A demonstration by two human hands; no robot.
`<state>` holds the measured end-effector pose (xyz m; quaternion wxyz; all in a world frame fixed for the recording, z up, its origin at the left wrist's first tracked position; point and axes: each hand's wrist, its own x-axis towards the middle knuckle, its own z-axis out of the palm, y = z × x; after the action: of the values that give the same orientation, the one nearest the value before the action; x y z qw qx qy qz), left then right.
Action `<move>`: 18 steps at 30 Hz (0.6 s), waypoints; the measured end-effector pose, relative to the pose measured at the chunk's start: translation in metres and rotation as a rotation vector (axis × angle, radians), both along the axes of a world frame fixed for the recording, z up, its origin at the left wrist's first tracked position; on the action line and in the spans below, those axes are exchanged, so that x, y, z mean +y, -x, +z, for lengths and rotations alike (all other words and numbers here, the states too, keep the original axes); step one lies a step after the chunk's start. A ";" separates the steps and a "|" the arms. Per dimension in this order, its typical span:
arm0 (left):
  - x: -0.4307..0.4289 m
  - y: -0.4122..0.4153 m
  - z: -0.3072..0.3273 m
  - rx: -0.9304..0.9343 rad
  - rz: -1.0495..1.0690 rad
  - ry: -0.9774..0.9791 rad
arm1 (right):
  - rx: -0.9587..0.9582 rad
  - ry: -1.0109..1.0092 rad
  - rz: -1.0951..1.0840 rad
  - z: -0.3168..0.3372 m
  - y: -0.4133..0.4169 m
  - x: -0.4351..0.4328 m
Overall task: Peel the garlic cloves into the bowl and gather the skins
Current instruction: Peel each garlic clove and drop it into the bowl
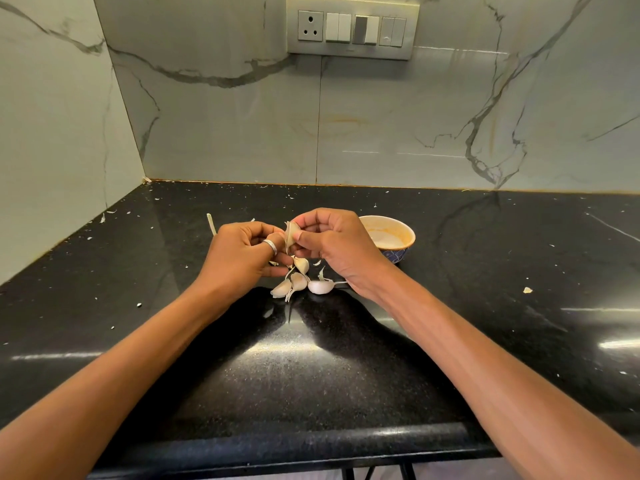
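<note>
Head view. Both hands raised just above the black table [346, 375], meeting at its middle. Left hand [242, 251] curled, a ring [270, 245] on one finger, fingertips pinching the loose skin at the 9 o'clock side of the held clove [292, 233]. Right hand [332, 244] curled as well, thumb and forefinger gripping that same clove from 3 o'clock.

Four loose cloves [298, 280] on the table at 6 o'clock of the hands, close together, apparently unpeeled. Bowl [410, 233] at 3 o'clock of the right hand, partly hidden behind it; no peeled garlic to be seen in the part on show. Skin scraps all over the table, among them a long strip [211, 225] at 10 o'clock and a flake [527, 290] far off at 4 o'clock.

Judged to be mid-peel, early in the task. Best to keep the right grip firm and low on the clove, draw the skin away with the left in one long pull rather than in bits, and drop it beside the pile at 6 o'clock. Then carry the bare clove over to 3 o'clock and release it well inside the rim.
</note>
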<state>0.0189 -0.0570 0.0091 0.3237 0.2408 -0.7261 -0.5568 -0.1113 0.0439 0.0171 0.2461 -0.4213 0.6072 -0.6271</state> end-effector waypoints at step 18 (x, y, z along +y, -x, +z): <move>0.001 0.002 0.004 0.072 0.020 -0.219 | -0.050 0.042 0.014 0.000 0.000 -0.002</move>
<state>0.0167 -0.0558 0.0130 0.3270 0.2617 -0.6464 -0.6378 -0.1117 0.0422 0.0174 0.2569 -0.4147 0.5846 -0.6483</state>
